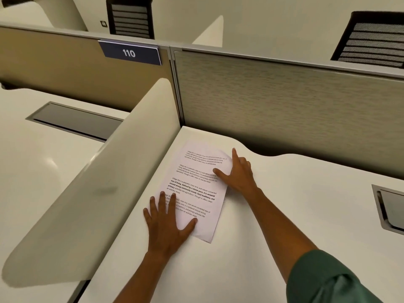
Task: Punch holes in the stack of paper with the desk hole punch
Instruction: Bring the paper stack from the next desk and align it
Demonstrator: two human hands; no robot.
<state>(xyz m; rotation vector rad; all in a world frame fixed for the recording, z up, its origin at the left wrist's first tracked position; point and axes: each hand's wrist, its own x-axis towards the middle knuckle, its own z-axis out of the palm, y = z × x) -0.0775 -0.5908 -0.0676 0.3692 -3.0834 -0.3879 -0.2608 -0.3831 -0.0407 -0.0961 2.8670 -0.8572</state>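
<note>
Paper stack (197, 189): lay flat on the white desk (295, 204), just right of the curved divider (105, 184).
Left hand (167, 224): spread open, pressing the stack's near corner.
Right hand (239, 173): open, fingers on its right edge.

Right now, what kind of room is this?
Most likely an office with cubicle desks: a divider panel behind the desk, a number sign reading 110, and mesh office chairs beyond.
</note>
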